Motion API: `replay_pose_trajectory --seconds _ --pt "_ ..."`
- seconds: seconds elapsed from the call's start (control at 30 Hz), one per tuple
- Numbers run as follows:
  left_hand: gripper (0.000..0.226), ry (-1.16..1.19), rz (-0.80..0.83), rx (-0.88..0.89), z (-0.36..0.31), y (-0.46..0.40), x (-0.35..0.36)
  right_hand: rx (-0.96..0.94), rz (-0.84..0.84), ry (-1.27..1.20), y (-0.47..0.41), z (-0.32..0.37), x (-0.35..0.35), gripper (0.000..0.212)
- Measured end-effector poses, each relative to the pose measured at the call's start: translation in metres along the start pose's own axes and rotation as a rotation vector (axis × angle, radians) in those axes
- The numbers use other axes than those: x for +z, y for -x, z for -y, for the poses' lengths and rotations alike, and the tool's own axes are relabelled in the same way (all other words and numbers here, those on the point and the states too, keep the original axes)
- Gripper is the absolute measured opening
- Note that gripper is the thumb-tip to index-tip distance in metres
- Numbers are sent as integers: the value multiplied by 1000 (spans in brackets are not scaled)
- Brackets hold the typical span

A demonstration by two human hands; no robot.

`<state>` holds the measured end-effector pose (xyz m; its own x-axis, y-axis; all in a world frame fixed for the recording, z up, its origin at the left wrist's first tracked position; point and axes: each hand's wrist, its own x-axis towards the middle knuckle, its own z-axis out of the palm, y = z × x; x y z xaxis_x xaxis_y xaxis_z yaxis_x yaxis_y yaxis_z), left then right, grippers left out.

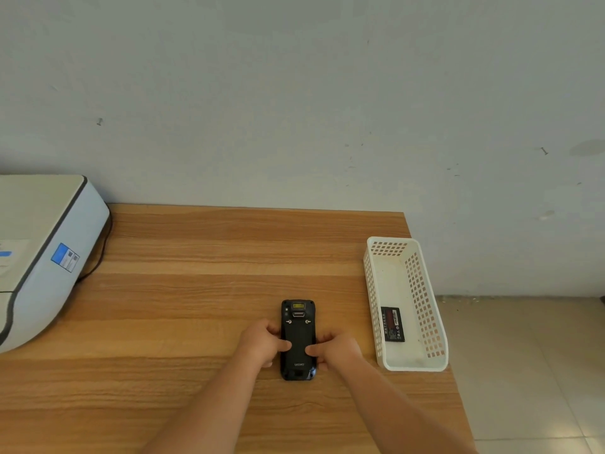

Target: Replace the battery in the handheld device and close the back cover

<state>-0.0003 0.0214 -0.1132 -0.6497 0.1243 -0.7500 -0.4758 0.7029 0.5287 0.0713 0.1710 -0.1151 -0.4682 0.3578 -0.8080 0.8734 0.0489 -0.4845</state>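
From the head camera I see a black, oblong handheld device (298, 339) lying back-up on the wood-grain tabletop (203, 290), near its front edge and a little right of centre, its long axis running away from me. Its dark back cover (298, 335) sits on the body, with two small silver screws showing near its far end and a yellow-labelled scanner window beyond them at the top of the device. Whether the cover is fully latched I cannot tell.

My left hand (262, 342) comes in from the lower left and wraps the device's left side: the fingers curl over the left edge and the thumb lies flat across the cover. My right hand (334, 352) mirrors it on the right side, fingers curled round the right edge and thumb pressed on the cover, its tip nearly meeting the left thumb at mid-cover. So each grip is narrow and closed round the device, which rests on the tabletop between them.

Well to the right, at the tabletop's right edge, stands a long white perforated plastic basket (425, 290). Inside it, toward the near end, a flat black battery with a red label (392, 324) lies on the basket floor.

At the far left sits a white-and-grey printer (49, 257) with a blue sticker on its side and a dark cable trailing behind it.
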Motion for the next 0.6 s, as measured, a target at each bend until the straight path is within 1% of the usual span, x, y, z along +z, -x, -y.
replay_pose_trajectory --seconds 0.2,0.3,0.47,0.53,0.6 --pt "26 -60 -72 59 5 3 6 -42 -28 82 4 1 3 24" --pt "26 -54 -96 105 8 9 7 -78 -34 118 9 0 3 24" --pt "27 -107 -110 142 15 29 8 -114 -38 147 28 -5 1 33" --pt "21 -126 -118 175 10 39 4 -159 -38 182 42 2 -5 37" --pt "22 -150 -119 219 -4 49 -4 -220 -55 200 61 17 -16 44"
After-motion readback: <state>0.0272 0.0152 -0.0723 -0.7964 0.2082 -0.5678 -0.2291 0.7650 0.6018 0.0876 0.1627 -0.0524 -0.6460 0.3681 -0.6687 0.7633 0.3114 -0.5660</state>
